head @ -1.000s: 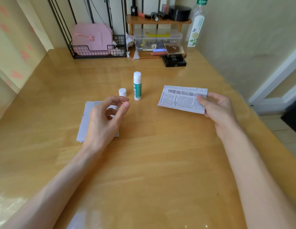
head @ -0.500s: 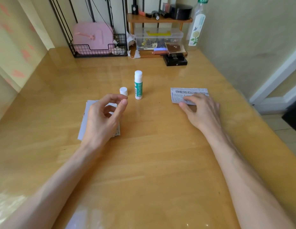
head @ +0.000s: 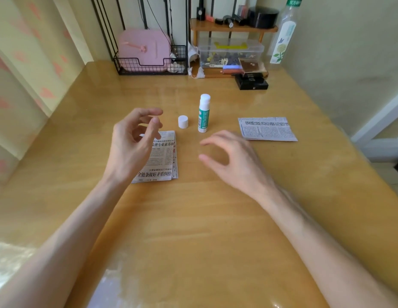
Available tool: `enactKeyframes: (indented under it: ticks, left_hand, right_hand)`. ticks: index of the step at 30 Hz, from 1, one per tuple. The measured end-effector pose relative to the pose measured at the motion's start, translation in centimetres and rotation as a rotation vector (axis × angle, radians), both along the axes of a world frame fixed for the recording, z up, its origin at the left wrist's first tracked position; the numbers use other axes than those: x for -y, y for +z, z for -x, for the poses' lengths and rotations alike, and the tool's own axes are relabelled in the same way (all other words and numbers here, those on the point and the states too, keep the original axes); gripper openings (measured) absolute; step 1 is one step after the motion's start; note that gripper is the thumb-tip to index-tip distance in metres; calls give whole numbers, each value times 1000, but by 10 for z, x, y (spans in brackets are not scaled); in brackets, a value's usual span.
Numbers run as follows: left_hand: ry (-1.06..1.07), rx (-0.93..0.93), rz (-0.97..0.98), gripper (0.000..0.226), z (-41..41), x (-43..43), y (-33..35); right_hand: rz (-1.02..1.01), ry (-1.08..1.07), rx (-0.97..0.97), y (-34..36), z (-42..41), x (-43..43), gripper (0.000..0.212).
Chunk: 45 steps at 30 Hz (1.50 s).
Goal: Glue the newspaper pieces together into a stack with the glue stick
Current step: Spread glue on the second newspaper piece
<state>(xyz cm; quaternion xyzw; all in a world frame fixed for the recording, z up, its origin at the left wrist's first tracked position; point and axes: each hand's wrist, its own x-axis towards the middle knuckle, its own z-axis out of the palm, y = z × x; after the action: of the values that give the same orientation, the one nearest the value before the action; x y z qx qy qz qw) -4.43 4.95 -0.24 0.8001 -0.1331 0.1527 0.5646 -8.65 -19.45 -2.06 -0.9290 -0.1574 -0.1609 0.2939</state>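
A green and white glue stick (head: 203,113) stands upright and uncapped at the middle of the wooden table (head: 193,218). Its white cap (head: 183,121) sits just to its left. A stack of newspaper pieces (head: 162,158) lies left of centre, partly hidden under my left hand (head: 133,145), which hovers over it with loosely curled fingers and holds nothing. A second set of newspaper pieces (head: 267,129) lies flat at the right. My right hand (head: 233,158) hovers empty between the two, fingers loosely curved, below the glue stick.
At the table's back edge stand a black wire basket (head: 149,65) with a pink case (head: 143,48), a small wooden shelf (head: 231,30) over a clear plastic box (head: 231,52), a black box (head: 252,83) and a clear bottle (head: 284,34). A wall runs along the right.
My right hand let go of the newspaper piece at the right and moved left toward the centre. My left hand rose slightly, uncovering more of the left stack.
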Motion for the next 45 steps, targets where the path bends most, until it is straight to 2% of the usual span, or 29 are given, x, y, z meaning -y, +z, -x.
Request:
enactKeyframes:
  ticks: [2,6,13,17,21,26,29,31,34,36,38,41,45]
  left_hand:
    - [13,-3,5,17,0,-5,-5]
    - [54,6,17,17,-2,-17,-7]
    - [62,24,22,18,-3,-21,-3]
    - [69,24,27,18,-4,-21,-2]
    - [81,21,28,18,-4,-21,-2]
    - [82,-4,29,17,-2,-20,-2]
    - [39,-32,78,24,-1,-21,2]
    - [-17,-67,121,42,4,-21,7]
    - [-60,-107,113,62,9,-21,11]
    - [-88,-98,90,55,11,-20,11]
    - [-122,-88,77,36,10,-17,8]
    - [-191,-100,99,32,8,-7,-2]
    - [-227,-130,16,28,7,6,-12]
  right_hand:
    - [38,131,-61,-4,4,-27,38]
    - [151,232,-14,-20,4,-67,51]
    - [251,237,195,-21,1,-74,25]
    - [297,257,324,-18,4,-74,23]
    - [318,274,354,-17,5,-73,12]
    - [260,212,415,-12,7,-74,16]
    - [131,133,448,-6,9,-69,13]
    - [-42,50,400,-1,11,-62,7]
    - [-438,-74,201,9,10,-46,4]
    - [-717,-132,33,17,9,-35,4]
    - [-899,-200,-123,23,11,-21,5]
    - [-989,-268,-335,25,15,0,10]
    - [-885,-288,-454,20,16,20,8]
